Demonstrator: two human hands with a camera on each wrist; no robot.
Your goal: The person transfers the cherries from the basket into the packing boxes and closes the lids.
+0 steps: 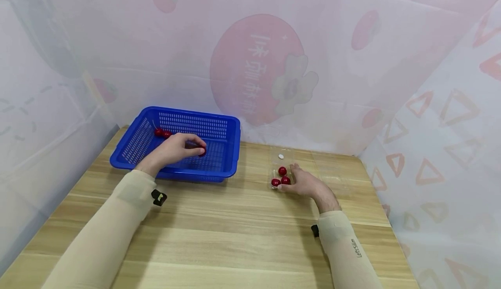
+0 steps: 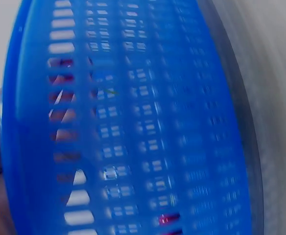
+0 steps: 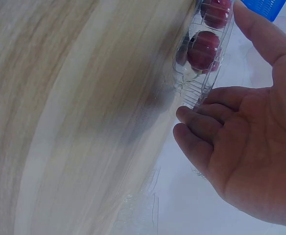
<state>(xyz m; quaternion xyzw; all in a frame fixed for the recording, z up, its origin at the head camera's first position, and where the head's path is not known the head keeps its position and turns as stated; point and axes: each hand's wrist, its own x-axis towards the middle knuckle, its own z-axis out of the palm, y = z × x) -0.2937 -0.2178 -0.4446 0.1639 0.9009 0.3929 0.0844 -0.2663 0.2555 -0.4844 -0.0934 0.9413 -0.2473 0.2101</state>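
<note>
My left hand point(image 1: 172, 150) reaches over the blue plastic basket point(image 1: 234, 150) and pinches a dark red cherry point(image 1: 202, 151) between thumb and fingers. Two cherries point(image 1: 158, 132) lie inside at the back left, one with a pale stem. Through the basket's slotted wall point(image 2: 104, 147), the left wrist view shows blurred red spots. My right hand point(image 1: 307, 184) holds a clear plastic box point(image 3: 197, 88) at its right side, thumb at one corner and fingertips at the other. Three cherries point(image 1: 282, 171) show in this box in the head view. Its far part carries a small white sticker point(image 1: 281, 156).
Faint clear plastic point(image 1: 332, 171) lies on the table right of the box. A printed sheet point(image 1: 336, 84) hangs behind the wooden table point(image 1: 235, 232), and sheets stand at both sides. The basket and box are near the table's back edge.
</note>
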